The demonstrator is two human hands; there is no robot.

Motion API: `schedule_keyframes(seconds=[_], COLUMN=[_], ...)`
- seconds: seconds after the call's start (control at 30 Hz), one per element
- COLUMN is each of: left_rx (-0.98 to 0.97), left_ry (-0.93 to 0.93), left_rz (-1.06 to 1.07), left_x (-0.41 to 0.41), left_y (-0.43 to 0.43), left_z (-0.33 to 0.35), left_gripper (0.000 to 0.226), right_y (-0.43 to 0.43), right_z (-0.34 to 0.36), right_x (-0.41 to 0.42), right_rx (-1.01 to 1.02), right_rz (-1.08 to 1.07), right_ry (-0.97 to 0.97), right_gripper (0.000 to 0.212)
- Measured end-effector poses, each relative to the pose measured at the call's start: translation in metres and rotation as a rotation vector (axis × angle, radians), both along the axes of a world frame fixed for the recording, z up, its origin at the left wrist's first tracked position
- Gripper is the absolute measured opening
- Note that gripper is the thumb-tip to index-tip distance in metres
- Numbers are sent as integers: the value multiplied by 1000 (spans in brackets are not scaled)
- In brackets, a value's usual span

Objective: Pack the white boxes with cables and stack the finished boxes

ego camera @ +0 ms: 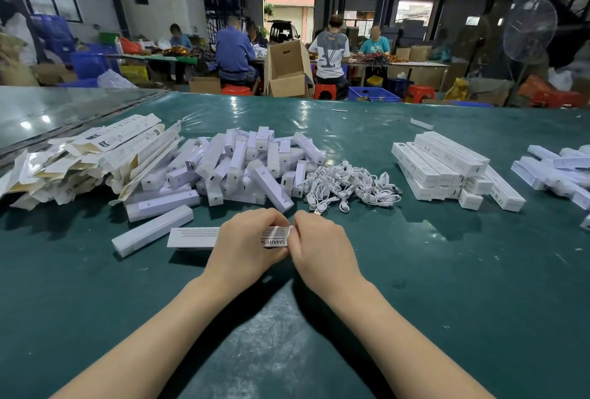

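White boxes (pixel 242 162) (black print), white cables (pixel 351 184), green table (pixel 447 271).

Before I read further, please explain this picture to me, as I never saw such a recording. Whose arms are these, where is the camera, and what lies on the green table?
No machine is here. A person wears one camera on the head, so you look forward and down at their arms. The left hand grips a white box; the right hand pinches its end. On the green table lie flat cartons at the left, a heap of white bars in the middle, a tangle of white cables beside it, and stacked boxes at the right. Other people work behind.
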State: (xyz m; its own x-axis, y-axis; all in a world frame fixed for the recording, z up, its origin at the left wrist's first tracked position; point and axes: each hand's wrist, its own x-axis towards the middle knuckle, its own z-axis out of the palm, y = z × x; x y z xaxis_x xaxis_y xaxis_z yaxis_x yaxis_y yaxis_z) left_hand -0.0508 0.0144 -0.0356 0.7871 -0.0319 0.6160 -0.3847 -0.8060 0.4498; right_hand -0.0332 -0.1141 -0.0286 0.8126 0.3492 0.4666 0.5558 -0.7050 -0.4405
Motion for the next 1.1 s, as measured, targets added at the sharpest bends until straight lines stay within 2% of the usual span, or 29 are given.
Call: schedule_keyframes(seconds=[0.07, 0.13, 0.3, 0.43, 0.53, 0.6, 0.67, 0.73, 0.8, 0.87, 0.93, 1.03, 1.1], left_rx=[-22, -31, -42, -69, -141, -160, -136, -24, 174, 267, 252, 239, 207], left_ry=[-17, -27, -53, -63, -49, -52, -10, 65, 135, 251, 323, 283, 245], left_rz=[8, 4, -17, -44, -17, 4, -14, -35, 16, 90, 106, 50, 32], left_x=[0, 0, -3, -5, -5, -3, 0, 2, 5, 6, 5, 5, 4], left_y=[0, -1, -5, -5, -5, -4, 0, 6, 17, 30, 38, 29, 19], left_z=[1, 1, 2, 4, 5, 4, 4, 4, 4, 4, 2, -3, -6], left_gripper=[22, 23, 22, 22, 32, 37, 38, 41, 45, 41, 30, 27, 28], right_y=[0, -1, -3, -5, -6, -3, -3, -6, -12, -22, -32, -37, -33], right_z=[1, 4, 6, 5, 1, -2, -4, -7, -7, -5, -7, -11, -12], right_x=[0, 0, 0, 2, 4, 5, 9, 16, 24, 30, 37, 39, 39], right_rx=[-25, 20, 20, 133, 183, 314, 551, 729, 866, 986, 1046, 1030, 1055], right_rz=[-21, -36, 50, 105, 135, 145, 183, 171, 89, -17, -124, -160, -133], right_ry=[-55, -29, -74, 21, 78, 187, 426, 571, 519, 407, 319, 304, 317], right_gripper=[17, 17, 21, 23, 26, 30, 28, 26, 23, 21, 22, 13, 27])
